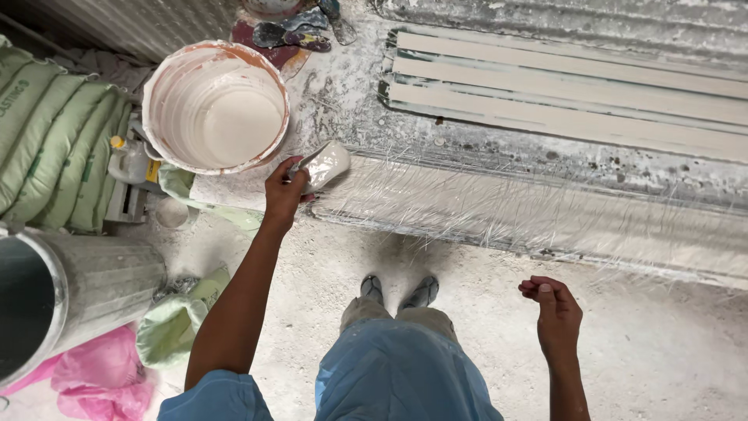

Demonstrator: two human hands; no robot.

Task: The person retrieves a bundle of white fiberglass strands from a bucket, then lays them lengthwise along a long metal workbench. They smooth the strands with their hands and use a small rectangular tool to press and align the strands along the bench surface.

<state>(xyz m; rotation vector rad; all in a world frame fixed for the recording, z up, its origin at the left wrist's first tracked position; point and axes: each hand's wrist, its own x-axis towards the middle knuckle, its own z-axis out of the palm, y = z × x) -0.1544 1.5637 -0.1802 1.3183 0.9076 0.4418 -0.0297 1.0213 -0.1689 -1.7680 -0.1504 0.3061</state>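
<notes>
Gripping white cup point(326, 165) in left hand point(282, 192) fingers, beside bucket point(216, 107).

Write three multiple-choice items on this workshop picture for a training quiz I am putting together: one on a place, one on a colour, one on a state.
1. Where does the bucket stand?
A. right of the long mould
B. by the left end of the long mould
C. between the person's feet

2. What colour are the stacked sacks at the left edge?
A. pale green
B. bright red
C. black

3. What is the state of the right hand?
A. flat on the mould
B. gripping a brush
C. loosely curled, holding nothing visible

Answers:
1 B, the bucket sits at the mould's left end, just above the left hand.
2 A, the sacks show pale green cloth.
3 C, the right hand hangs curled over the floor, while the left hand holds a white cup.
</notes>
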